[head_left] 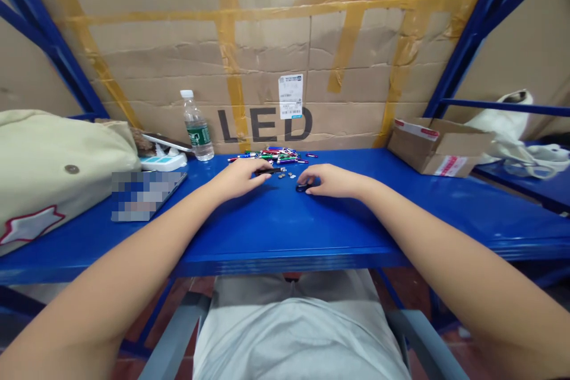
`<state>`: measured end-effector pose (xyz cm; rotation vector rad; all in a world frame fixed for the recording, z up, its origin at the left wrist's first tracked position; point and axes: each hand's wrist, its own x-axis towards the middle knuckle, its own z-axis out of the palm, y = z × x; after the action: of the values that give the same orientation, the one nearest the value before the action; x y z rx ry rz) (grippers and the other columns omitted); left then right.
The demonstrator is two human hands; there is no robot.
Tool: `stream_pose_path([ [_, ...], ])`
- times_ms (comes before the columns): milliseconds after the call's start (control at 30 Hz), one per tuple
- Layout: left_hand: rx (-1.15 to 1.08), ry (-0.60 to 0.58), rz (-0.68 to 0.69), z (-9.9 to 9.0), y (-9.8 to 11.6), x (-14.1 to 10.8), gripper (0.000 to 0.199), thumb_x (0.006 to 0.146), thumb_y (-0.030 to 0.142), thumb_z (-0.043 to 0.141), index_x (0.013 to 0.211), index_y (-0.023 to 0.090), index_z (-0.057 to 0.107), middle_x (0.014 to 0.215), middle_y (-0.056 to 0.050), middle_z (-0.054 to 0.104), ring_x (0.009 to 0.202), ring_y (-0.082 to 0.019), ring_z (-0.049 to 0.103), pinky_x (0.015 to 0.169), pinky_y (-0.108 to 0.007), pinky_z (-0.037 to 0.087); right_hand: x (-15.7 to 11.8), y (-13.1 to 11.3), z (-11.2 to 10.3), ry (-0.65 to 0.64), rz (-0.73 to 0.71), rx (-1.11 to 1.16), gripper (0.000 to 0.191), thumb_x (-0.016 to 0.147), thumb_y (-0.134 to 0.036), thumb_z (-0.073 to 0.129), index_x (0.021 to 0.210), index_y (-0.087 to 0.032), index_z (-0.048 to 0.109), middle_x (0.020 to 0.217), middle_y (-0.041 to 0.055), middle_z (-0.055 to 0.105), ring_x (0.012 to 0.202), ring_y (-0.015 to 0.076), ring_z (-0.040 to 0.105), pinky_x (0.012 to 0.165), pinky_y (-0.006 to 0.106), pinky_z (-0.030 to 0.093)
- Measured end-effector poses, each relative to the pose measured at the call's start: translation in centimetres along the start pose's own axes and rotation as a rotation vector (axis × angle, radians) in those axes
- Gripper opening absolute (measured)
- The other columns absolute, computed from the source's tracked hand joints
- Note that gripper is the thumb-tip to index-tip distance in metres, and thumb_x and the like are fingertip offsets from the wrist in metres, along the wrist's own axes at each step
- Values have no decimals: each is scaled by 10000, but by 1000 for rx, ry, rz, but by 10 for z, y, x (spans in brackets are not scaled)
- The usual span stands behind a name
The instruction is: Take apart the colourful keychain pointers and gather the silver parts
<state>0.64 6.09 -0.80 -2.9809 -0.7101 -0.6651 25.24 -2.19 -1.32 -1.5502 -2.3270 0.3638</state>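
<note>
In front of the pens [289, 161], left hand [240, 177] pinches a slim black object [272, 171] between its fingers, right hand [332, 181] a rounded black item [302, 188]

At the left fingers [263, 164], the thin item [271, 171] is black with a silvery tip; at the right fingers [306, 176], the rounded item [301, 188] is black. Just beyond both, the pens [288, 161] mix blue, red, green and silver on a blue worktop [285, 219]. Farther beyond, brown cardboard [276, 41] is striped with yellow tape [228, 59] and lettered black. Left of the fingers, a beige bag [66, 136] bears a white star [33, 226] edged in red.
</note>
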Motion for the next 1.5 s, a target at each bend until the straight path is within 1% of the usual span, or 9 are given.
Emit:
stream_pose_path([
  [200, -81, -24, -10, 3, 1, 0, 233, 865, 282, 481, 1055, 185, 574, 1050, -61, 664, 938, -200, 614, 821, -314, 472, 8, -7, 6, 0, 52, -178, 185, 792, -150, 552, 941, -177, 659, 955, 60, 680, 845, 178, 604, 749, 254, 446],
  [333, -153, -77, 21, 7, 3, -1, 227, 860, 265, 460, 1061, 192, 537, 1037, -53, 649, 927, -192, 608, 811, -304, 469, 11, -18, 12, 6, -32, -331, 160, 794, -126, 517, 894, -152, 639, 968, 98, 655, 866, 194, 586, 772, 263, 432],
  [533, -130, -113, 12, 9, 9, -1, 229, 760, 145, 429, 962, 192, 527, 939, -37, 628, 850, -194, 582, 762, -313, 465, 15, -27, 15, -17, -14, -472, 185, 879, -209, 464, 914, -133, 629, 989, 139, 632, 850, 218, 590, 762, 299, 437],
  [700, -90, -103, -45, 13, 11, -1, 186, 759, 175, 473, 932, 195, 539, 886, -33, 643, 775, -197, 593, 696, -313, 468, 14, -22, 15, 7, -37, -392, 156, 872, -219, 509, 903, -142, 641, 988, 121, 641, 863, 211, 587, 782, 296, 431],
  [867, -169, -168, 4, 18, 10, -1, 255, 788, 224, 552, 1039, 192, 579, 1000, -39, 678, 870, -193, 633, 774, -292, 482, 13, -11, 20, 42, -185, -186, 123, 838, -194, 549, 881, -150, 656, 924, 81, 651, 800, 175, 580, 730, 268, 430],
  [1000, -173, -223, 58, 20, 12, 0, 252, 792, 173, 547, 1033, 184, 619, 1011, -41, 688, 890, -184, 637, 818, -277, 470, 13, -8, 22, 35, -264, -103, 102, 808, -209, 598, 863, -154, 664, 905, 66, 647, 774, 161, 574, 700, 256, 425],
  [1300, -224, -261, 103, 20, 13, 1, 265, 821, 191, 503, 1044, 182, 645, 1034, -32, 697, 921, -164, 636, 862, -249, 457, 8, -18, 19, 11, -267, -155, 112, 825, -174, 537, 848, -134, 640, 879, 76, 617, 730, 151, 525, 670, 259, 409],
  [1400, -230, -277, 121, 20, 16, 1, 248, 820, 191, 489, 1006, 178, 653, 1002, -34, 700, 899, -164, 635, 844, -249, 458, 7, -19, 18, 8, -284, -123, 109, 828, -172, 525, 819, -136, 627, 861, 72, 612, 726, 150, 519, 673, 260, 412],
  [1500, -205, -240, 110, 20, 20, 1, 240, 797, 176, 485, 968, 171, 653, 953, -36, 699, 846, -166, 627, 802, -258, 456, 6, -20, 16, 37, -276, -72, 93, 833, -163, 518, 827, -140, 608, 861, 66, 617, 745, 152, 527, 695, 261, 417],
])
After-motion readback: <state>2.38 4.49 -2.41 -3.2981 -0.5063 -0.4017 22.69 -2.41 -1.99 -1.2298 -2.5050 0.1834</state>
